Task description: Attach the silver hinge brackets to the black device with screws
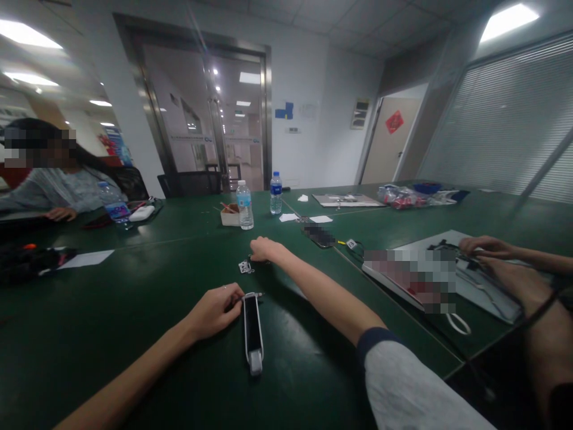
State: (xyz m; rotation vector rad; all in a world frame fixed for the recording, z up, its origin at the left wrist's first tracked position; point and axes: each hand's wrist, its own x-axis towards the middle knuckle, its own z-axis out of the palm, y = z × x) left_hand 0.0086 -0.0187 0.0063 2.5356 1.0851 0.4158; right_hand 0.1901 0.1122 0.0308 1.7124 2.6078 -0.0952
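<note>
A narrow, long device with a white rim and a black face lies on the green table in front of me. A grey block sits at its near end and a small metal piece sticks out at its far end. My left hand is closed at the device's far left corner, thumb and fingers against the rim. Farther off, my right hand reaches down to the table with curled fingers; whatever lies between them is hidden. Just left of those fingers is a small silvery perforated part.
Beyond my hands stand two water bottles and a small box. A phone lies to the right. Another person's hands handle cables over a pale board. Someone else sits at far left.
</note>
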